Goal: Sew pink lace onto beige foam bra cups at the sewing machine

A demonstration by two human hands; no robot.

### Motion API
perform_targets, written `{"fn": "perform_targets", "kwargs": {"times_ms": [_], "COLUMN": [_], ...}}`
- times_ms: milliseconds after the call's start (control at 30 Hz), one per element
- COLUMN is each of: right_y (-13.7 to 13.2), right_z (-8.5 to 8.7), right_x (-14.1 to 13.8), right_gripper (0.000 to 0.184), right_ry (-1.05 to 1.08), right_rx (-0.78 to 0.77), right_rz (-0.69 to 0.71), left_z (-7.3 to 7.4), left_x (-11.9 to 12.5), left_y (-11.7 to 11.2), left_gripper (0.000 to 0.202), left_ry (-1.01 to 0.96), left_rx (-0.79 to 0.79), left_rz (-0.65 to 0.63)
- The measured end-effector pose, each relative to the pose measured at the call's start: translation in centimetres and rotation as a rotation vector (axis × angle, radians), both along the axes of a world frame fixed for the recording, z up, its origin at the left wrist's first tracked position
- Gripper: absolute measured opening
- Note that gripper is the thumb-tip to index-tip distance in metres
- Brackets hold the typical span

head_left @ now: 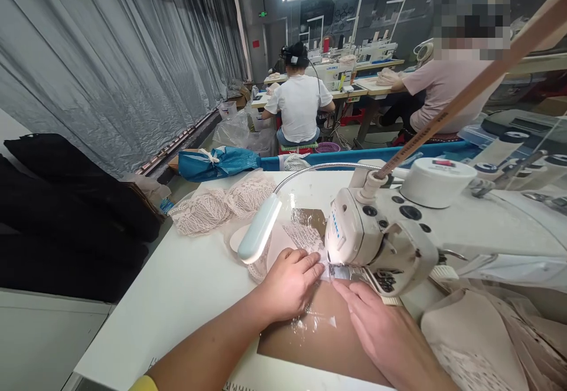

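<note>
Close beside the machine, lace; left hand half-curled on its near edge, right hand loosely extended; whether either pinches, can't tell. Keep lace flat, feed evenly, fingertips clear.

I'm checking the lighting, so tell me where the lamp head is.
In the head view, the lamp head is left of the sewing machine, up-left from the left hand.

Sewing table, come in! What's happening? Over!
Left hand on pale pink lace fabric. Right hand beside white JUKI sewing machine. Pale blue oblong lamp partly hiding fabric.
</note>
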State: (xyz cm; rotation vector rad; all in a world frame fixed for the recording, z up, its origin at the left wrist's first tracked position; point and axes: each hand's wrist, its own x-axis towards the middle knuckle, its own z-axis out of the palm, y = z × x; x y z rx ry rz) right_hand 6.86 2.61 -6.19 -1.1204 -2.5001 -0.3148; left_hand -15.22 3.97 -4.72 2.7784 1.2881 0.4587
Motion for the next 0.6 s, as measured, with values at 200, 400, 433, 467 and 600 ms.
{"fn": "perform_targets", "kwargs": {"times_ms": [200,400,433,467,600], "right_y": [0.4,0.3,0.3,0.3,0.7], "right_z": [0.1,-0.6,-0.6,-0.6,-0.8], "right_x": [3.6,6.5,6.8,7.0,7.0], "right_gripper": [0.027,0.025,0.026,0.026,0.025], "right_ry": [0.005,0.023,0.020,0.018,0.015], "right_rx": [-0.107,-0.288,-0.294,-0.295,-0.207], "right_rz": [-0.086,-0.153,-0.141,-0.120,0.003], "left_z": [-0.1,-0.3,-0.4,-0.4,-0.1], "left_x": [-0.3,-0.4,-0.4,-0.5,-1.2], "left_y": [-0.2,-0.6,-0.6,-0.5,-0.1], "left_gripper": [0.039,0.039,0.039,0.038,0.025], "left_ry": [-0.071,-0.145,-0.160,-0.177,-0.233], "left_rx": [0.010,0.006,0.003,-0.006,-0.065], "left_rz": [0.002,0.114,0.134,0.153,0.229]}}
